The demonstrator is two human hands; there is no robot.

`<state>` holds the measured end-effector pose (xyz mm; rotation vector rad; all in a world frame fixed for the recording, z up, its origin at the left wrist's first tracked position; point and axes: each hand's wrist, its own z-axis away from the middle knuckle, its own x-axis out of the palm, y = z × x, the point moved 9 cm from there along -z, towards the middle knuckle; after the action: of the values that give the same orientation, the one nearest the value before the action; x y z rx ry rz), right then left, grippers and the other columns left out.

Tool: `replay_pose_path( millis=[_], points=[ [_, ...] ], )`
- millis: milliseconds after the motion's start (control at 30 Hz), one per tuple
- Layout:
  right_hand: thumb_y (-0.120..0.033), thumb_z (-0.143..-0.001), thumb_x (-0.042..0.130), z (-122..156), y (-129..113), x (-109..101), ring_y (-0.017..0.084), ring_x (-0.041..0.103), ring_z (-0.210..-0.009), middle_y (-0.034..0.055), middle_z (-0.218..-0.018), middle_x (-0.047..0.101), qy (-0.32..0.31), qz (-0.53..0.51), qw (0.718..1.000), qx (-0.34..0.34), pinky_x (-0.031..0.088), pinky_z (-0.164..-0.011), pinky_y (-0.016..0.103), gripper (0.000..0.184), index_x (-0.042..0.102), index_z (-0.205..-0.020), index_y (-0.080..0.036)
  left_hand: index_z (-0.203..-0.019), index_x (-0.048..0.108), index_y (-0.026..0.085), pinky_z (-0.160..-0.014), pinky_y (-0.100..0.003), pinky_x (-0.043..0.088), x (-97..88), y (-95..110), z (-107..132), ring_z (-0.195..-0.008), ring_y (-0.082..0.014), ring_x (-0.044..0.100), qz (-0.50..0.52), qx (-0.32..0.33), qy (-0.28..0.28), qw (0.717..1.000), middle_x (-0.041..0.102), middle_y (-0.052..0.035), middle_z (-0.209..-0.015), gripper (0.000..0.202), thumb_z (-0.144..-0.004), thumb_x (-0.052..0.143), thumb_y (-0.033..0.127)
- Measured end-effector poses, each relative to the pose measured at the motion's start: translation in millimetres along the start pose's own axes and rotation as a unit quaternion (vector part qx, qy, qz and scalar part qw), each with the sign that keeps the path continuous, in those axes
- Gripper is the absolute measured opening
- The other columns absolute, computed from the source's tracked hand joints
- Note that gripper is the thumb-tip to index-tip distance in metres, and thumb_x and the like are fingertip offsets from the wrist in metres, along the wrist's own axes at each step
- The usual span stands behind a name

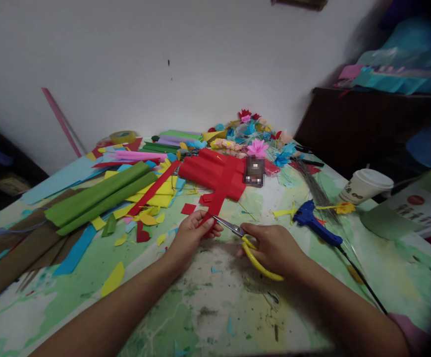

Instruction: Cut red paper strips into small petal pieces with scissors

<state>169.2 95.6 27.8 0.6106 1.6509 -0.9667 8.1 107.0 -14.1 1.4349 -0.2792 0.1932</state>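
Between the fingers of my left hand (196, 232) is the near end of a long red paper strip (223, 191), which runs back over a red crepe paper roll (200, 171). My right hand (273, 246) grips scissors (260, 265) with yellow handles. Their metal blades point left and meet the strip at my left fingers; whether they bite into it is too small to tell. Small red paper squares (188, 208) lie just behind my left hand. A second red strip (156, 187) rests over yellow paper to the left.
On the right lie a blue glue gun (315, 223) with a black cord, thin wires (315, 183) and a lidded paper cup (366, 186). Green crepe paper (100, 198) and brown paper (26, 243) cover the left. Paper flowers (250, 129) are heaped by the wall.
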Motion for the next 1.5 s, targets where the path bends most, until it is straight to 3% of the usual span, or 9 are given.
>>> replay_pose_path(
  millis=[600,800,900,1000,1100,1300,1500],
  points=[
    [-0.055,-0.082,0.054,0.2,0.2,-0.3,0.018,0.061,-0.065,0.0027,-0.069,0.067,0.011,0.015,1.0,-0.007,0.025,-0.055,0.024,0.034,0.063,-0.093,-0.025,-0.079,0.059,0.013,-0.06,-0.022,0.049,2.2,-1.9,2.9,-0.055,-0.0099,0.061,0.002,-0.031,-0.002,1.0,0.072,-0.005,-0.069,0.024,-0.069,0.075,0.028],
    [-0.048,-0.08,0.06,-0.7,2.9,-4.5,0.013,0.052,-0.057,-0.0008,-0.064,0.06,0.036,-0.087,0.995,0.013,0.026,-0.053,0.024,0.032,0.064,-0.1,-0.023,-0.077,0.061,0.014,-0.061,-0.022,0.049,7.3,-0.6,7.4,-0.061,-0.0124,0.063,0.02,-0.033,0.004,0.999,0.071,-0.0053,-0.07,0.024,-0.068,0.075,0.031],
    [-0.044,-0.076,0.065,-3.4,3.4,0.6,0.011,0.046,-0.055,-0.0033,-0.063,0.055,0.059,-0.265,0.962,0.033,0.03,-0.052,0.023,0.031,0.063,-0.097,-0.021,-0.074,0.064,0.014,-0.059,-0.022,0.048,9.8,-6.5,12.9,-0.061,-0.012,0.061,0.032,-0.052,0.023,0.998,0.07,-0.0034,-0.07,0.025,-0.066,0.077,0.034],
    [-0.038,-0.07,0.071,-6.7,-4.8,10.8,0.01,0.047,-0.056,-0.0034,-0.065,0.055,0.072,-0.467,0.881,0.034,0.036,-0.053,0.022,0.032,0.061,-0.094,-0.019,-0.077,0.068,0.014,-0.061,-0.022,0.047,15.3,-14.8,18.7,-0.062,-0.0111,0.059,0.016,-0.061,0.021,0.998,0.068,-0.0021,-0.071,0.025,-0.065,0.078,0.033],
    [-0.027,-0.066,0.07,-9.0,-15.8,19.1,0.01,0.05,-0.057,-0.0039,-0.065,0.056,0.073,-0.575,0.814,0.036,0.039,-0.053,0.022,0.03,0.058,-0.092,-0.018,-0.079,0.069,0.014,-0.069,-0.025,0.049,21.0,-20.9,23.6,-0.071,-0.0136,0.062,0.011,-0.059,0.011,0.998,0.069,-0.0035,-0.078,0.025,-0.065,0.078,0.032],
    [-0.015,-0.062,0.061,-8.6,-14.5,22.7,0.007,0.045,-0.049,-0.0071,-0.06,0.054,0.1,-0.609,0.784,0.061,0.036,-0.046,0.018,0.029,0.054,-0.091,-0.019,-0.08,0.067,0.016,-0.053,-0.02,0.045,23.5,-26.0,28.5,-0.058,-0.0096,0.058,0.046,-0.095,0.014,0.994,0.066,0.0003,-0.071,0.023,-0.063,0.078,0.027],
    [-0.015,-0.065,0.059,-3.9,-3.1,22.7,0.005,0.039,-0.042,-0.0105,-0.056,0.048,0.125,-0.601,0.785,0.087,0.034,-0.043,0.018,0.035,0.052,-0.099,-0.02,-0.084,0.067,0.014,-0.06,-0.02,0.048,23.9,-18.9,24.9,-0.065,-0.0103,0.061,0.063,-0.078,0.013,0.995,0.066,-0.0004,-0.075,0.027,-0.06,0.078,0.02]
  ],
)
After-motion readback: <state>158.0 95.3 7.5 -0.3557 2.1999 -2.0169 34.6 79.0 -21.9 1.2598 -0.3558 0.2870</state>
